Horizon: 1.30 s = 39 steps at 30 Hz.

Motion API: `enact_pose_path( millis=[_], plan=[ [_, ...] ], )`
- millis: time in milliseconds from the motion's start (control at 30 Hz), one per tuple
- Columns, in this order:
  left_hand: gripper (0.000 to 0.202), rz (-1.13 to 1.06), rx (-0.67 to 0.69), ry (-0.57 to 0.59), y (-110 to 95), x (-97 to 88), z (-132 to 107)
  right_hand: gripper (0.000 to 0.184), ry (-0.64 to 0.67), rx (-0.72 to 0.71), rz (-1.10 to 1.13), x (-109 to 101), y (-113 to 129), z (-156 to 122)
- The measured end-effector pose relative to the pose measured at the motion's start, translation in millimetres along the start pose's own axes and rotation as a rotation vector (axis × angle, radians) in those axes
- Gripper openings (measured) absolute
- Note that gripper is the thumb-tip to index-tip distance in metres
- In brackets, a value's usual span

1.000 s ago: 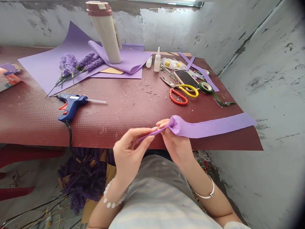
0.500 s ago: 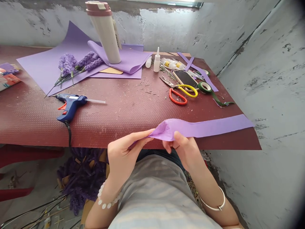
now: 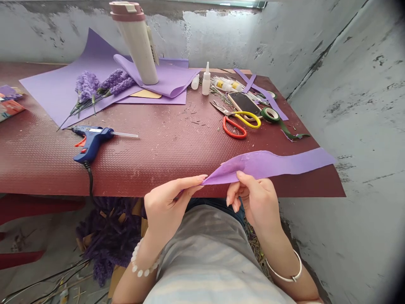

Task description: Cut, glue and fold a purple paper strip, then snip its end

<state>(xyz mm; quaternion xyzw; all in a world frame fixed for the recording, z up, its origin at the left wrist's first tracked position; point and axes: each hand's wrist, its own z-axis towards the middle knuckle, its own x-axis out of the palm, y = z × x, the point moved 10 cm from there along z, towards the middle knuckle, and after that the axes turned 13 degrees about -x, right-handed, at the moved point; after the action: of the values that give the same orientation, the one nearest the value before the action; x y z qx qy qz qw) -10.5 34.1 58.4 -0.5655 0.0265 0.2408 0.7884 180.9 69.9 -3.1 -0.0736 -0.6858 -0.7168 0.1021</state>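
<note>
A long purple paper strip (image 3: 268, 162) stretches from my hands to the table's right edge. My left hand (image 3: 169, 202) pinches its folded, narrow end between thumb and fingers, and part of that end is hidden in the grip. Farther along, my right hand (image 3: 255, 196) grips the strip's near edge with thumb and index finger, its other fingers curled below. Between the hands the strip is creased lengthwise, and its far side stands up. Beyond my right hand it runs flatter over the table.
On the dark red table (image 3: 171, 147) lie a blue glue gun (image 3: 93, 141), scissors (image 3: 242, 122), a phone (image 3: 243, 103) and green tape (image 3: 270, 114). Behind stand a tumbler (image 3: 137, 46) and a small dropper bottle (image 3: 206, 80), near purple flowers (image 3: 104, 84) on purple paper (image 3: 47, 88).
My right hand has slid right along the strip, away from my left hand. The strip between them is now drawn out longer and folded, its far edge raised.
</note>
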Motion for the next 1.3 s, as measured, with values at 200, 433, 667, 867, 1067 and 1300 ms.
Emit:
enact_pose_path(
  millis=[200, 433, 667, 867, 1067, 1300],
  plan=[
    [0.021, -0.088, -0.135, 0.015, 12.3, 1.3, 1.9, 0.037, 0.008, -0.048, 0.064, 4.0, 3.3, 1.1],
    [0.015, -0.310, -0.326, 0.126, 25.8, 16.1, 0.3, 0.037, 0.162, -0.117, 0.076, 27.1, 4.9, 4.0],
    [0.013, -0.395, -0.408, 0.178, 31.4, 23.4, -1.2, 0.025, 0.062, -0.191, -0.024, 13.8, 3.6, 11.1],
    [0.015, -0.399, -0.423, 0.175, 29.7, 22.7, -1.2, 0.018, -0.001, -0.287, -0.094, 10.1, 14.2, 10.7],
    [0.015, -0.368, -0.420, 0.129, 28.0, 17.5, -0.7, 0.025, -0.072, -0.338, -0.130, 2.1, 5.5, 9.1],
    [0.012, -0.334, -0.427, 0.077, 27.3, 13.5, -0.5, 0.023, -0.094, -0.309, -0.087, -0.8, 1.6, 7.5]
  ],
)
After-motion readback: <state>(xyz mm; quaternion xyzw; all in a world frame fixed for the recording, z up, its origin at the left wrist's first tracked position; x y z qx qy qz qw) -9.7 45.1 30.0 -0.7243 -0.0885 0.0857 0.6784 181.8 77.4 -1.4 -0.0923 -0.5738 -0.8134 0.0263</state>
